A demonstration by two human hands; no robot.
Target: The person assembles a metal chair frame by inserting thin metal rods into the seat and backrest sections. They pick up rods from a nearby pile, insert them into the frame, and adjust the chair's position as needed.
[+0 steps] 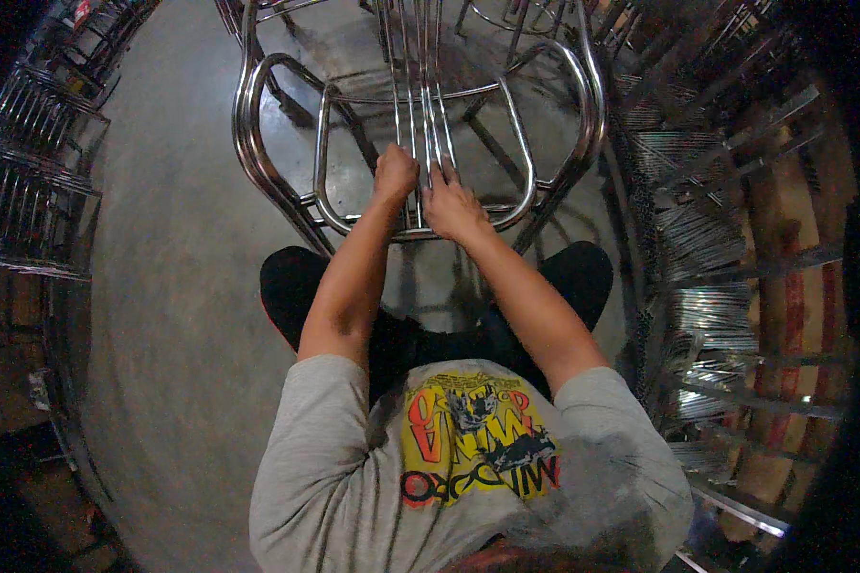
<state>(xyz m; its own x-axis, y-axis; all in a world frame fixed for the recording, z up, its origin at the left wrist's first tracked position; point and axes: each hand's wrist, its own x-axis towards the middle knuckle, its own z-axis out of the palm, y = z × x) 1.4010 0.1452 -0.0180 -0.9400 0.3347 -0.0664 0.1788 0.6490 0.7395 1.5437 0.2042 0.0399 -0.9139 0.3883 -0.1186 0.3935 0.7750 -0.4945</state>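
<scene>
A shiny tubular metal chair frame (pixel 322 148) stands in front of me, with curved side tubes and a rounded seat loop. Several thin metal rods (pixel 413 115) run lengthwise over the middle of the seat loop, close together. My left hand (pixel 397 174) is closed in a fist around the leftmost rods; its grip partly hides them. Just to its right, my right hand (pixel 454 205) lies on the other rods, fingers stretched along them and apart. The near ends of the rods reach the front of the loop, partly covered by my hands.
Stacked metal frames (pixel 43 158) stand at the left. Along the right side, a rack (pixel 784 244) holds bundles of shiny metal pieces (pixel 712 315). More chair legs (pixel 516 29) show at the far side. My knees (pixel 578 282) flank the near end of the frame, above the grey floor (pixel 182 286).
</scene>
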